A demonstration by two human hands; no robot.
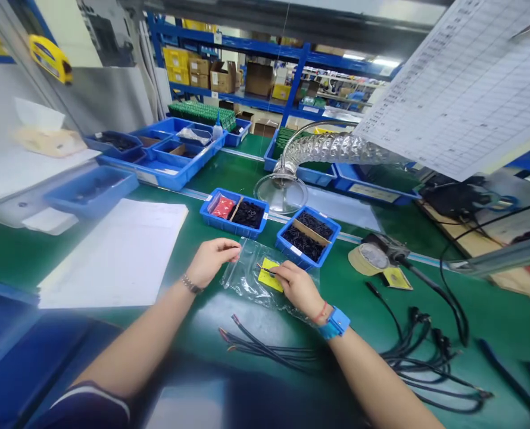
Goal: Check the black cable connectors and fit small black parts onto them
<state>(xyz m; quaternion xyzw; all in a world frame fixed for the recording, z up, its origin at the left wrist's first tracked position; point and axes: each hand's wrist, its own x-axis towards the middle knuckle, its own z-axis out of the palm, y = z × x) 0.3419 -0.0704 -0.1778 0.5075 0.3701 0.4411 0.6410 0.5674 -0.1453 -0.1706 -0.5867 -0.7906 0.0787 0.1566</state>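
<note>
A clear plastic zip bag (247, 275) lies on the green bench with a yellow label (269, 275) in its middle. At the bag's upper left corner, my left hand (214, 260) has its thumb and fingers pinched together; whatever is between the fingertips is too small to make out. My right hand (298, 289) rests over the bag's right side, closed on a thin dark pointed tool (267, 270) whose tip lies across the yellow label. Nearer to me, several black cables (265, 348) with stripped coloured wire ends lie on the bench.
Beyond the bag stand a blue bin (220, 225) with red and black small parts and a divided blue bin (298, 253) of black parts. White paper (117, 256) lies left. Coiled black cables (426, 357), a solder-fume duct (336, 149) and a hanging sheet (452, 89) occupy the right.
</note>
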